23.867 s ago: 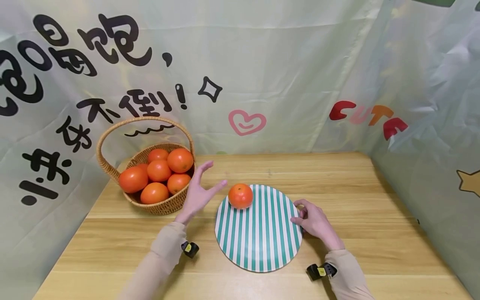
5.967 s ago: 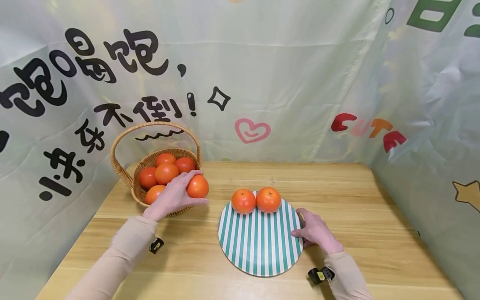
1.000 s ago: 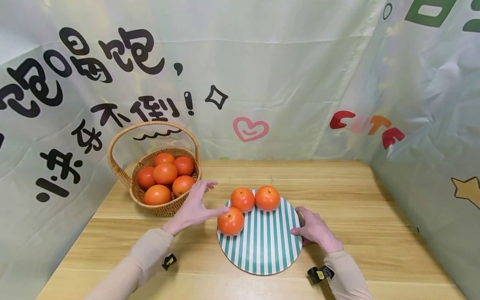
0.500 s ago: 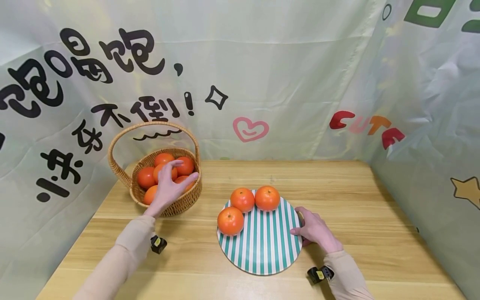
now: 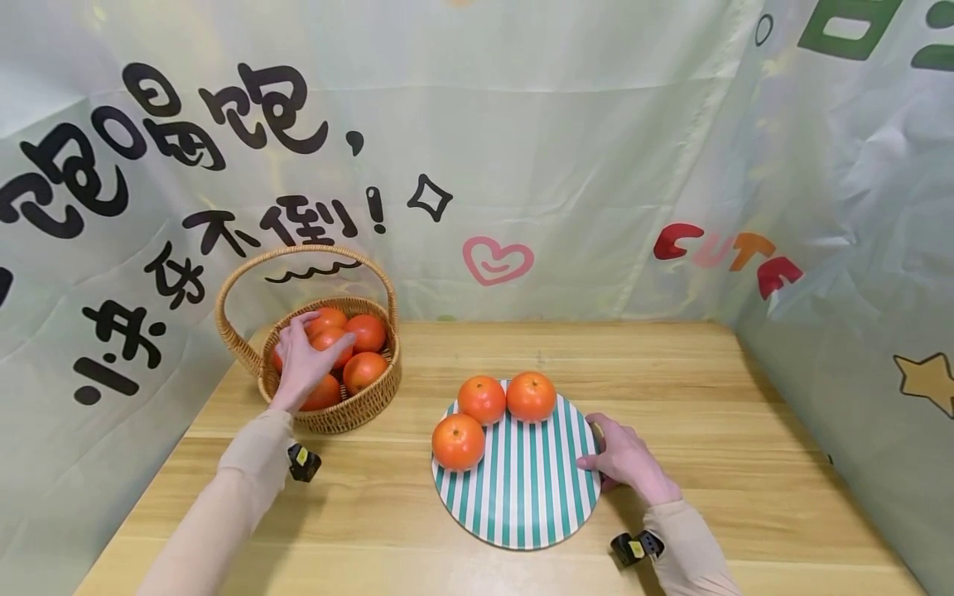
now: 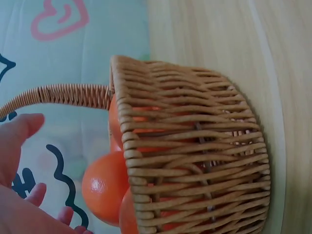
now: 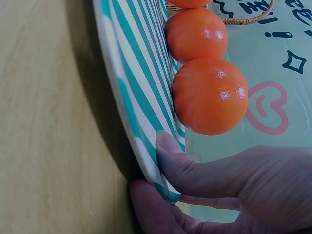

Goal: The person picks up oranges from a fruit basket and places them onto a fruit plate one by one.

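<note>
Now, look at the left hand (image 5: 301, 364): its thumb and fingers spread wide over the basket fruits (image 5: 364, 373), a span that seems shaped to suit something round. Nothing sits in its grasp that the views show; whether a fingertip brushes a skin, nobody can tell from here. It covers the basket's nine o'clock side, the forearm slanting up from seven, and so it clears the tall handle (image 5: 229, 333) arching behind.

Over to the right hand (image 5: 624, 455), and that one has a proper hold! Thumb on top, fingers tucked beneath, it pinches the rim of the striped plate (image 5: 522, 505) near three o'clock, presumably to steady it while the other arm works across the way.

On the plate itself, three pieces hug the far-left edge: one fruit (image 5: 458, 443) at ten o'clock, a second fruit (image 5: 482, 401) at eleven, a third fruit (image 5: 532, 397) just past twelve. Packed snugly along the rim like that, they probably prop each other against rolling, and the nearer stripes lie bare.

Further out, the wicker basket (image 5: 373, 403) stands at the plate's ten o'clock, well apart, both on the wooden table (image 5: 730, 430). Beyond, at twelve, hangs the printed backdrop (image 5: 581, 165).
</note>
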### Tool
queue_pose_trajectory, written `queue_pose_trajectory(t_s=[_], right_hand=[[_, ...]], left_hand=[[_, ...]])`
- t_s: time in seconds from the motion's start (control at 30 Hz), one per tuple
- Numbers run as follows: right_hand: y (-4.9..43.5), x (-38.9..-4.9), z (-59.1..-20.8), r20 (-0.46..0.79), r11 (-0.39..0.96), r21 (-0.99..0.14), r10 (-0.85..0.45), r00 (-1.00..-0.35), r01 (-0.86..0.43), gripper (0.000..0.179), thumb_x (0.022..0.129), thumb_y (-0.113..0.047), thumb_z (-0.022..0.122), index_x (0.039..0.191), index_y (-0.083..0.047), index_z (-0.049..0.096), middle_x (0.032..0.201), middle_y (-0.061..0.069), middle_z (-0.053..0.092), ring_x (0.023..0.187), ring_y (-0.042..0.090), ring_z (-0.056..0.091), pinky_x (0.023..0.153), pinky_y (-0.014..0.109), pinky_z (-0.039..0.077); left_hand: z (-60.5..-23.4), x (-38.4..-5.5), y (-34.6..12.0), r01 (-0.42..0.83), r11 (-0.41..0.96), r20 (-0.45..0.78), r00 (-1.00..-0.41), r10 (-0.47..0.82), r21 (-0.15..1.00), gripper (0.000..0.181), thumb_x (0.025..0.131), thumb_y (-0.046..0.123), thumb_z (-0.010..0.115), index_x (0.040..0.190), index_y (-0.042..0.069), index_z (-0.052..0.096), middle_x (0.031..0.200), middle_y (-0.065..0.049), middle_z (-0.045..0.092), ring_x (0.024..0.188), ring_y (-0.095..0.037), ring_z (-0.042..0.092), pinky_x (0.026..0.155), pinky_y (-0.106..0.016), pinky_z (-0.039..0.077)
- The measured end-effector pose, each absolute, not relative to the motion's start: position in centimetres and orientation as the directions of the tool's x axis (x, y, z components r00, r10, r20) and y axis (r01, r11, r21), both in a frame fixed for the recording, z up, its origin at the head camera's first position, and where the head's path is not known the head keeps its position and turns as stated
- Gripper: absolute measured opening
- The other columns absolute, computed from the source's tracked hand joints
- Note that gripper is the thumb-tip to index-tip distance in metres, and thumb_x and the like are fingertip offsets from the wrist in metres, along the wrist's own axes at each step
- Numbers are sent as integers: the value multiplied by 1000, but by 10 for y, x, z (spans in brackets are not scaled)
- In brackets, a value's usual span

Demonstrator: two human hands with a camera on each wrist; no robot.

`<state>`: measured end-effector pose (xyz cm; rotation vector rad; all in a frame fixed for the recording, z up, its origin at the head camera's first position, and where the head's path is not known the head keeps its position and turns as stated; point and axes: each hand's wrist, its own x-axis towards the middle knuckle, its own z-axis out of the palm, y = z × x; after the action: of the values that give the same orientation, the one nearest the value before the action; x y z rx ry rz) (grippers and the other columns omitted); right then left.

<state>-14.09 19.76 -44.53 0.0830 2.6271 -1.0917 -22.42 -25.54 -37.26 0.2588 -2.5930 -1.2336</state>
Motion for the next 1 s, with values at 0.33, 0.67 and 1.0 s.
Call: queue_pose_trajectory(t_s=[0.33, 0.67, 1.0], right_hand=[[198, -141, -446, -291, 711, -683, -56, -955, 167, 70, 87, -6, 75, 147, 0, 39, 89, 16, 58, 62, 19, 60, 50, 31, 54], [198, -142, -446, -297, 717, -676, -53, -953, 171, 69, 88, -7, 75, 147, 0, 40, 90, 16, 58, 62, 19, 61, 51, 31, 54], [197, -142, -446, -298, 721, -671, -52, -953, 171, 70, 88, -7, 76, 147, 0, 40, 90, 16, 59, 62, 19, 61, 51, 32, 54]], left_hand=[[-373, -236, -261, -76, 723, 117, -970, -213, 687, 98, 81, 33, 81, 153, 3, 21, 148, -36, 28, 137, -52, 26, 112, -64, 22], [-376, -247, -267, -100, 779, 19, -990, -142, 620, 92, 83, 31, 77, 151, 1, 22, 145, -43, 27, 135, -61, 25, 110, -69, 24], [-378, -252, -271, -80, 824, -27, -997, -78, 562, 81, 89, 34, 66, 152, 1, 26, 146, -41, 33, 137, -59, 23, 109, -70, 22]])
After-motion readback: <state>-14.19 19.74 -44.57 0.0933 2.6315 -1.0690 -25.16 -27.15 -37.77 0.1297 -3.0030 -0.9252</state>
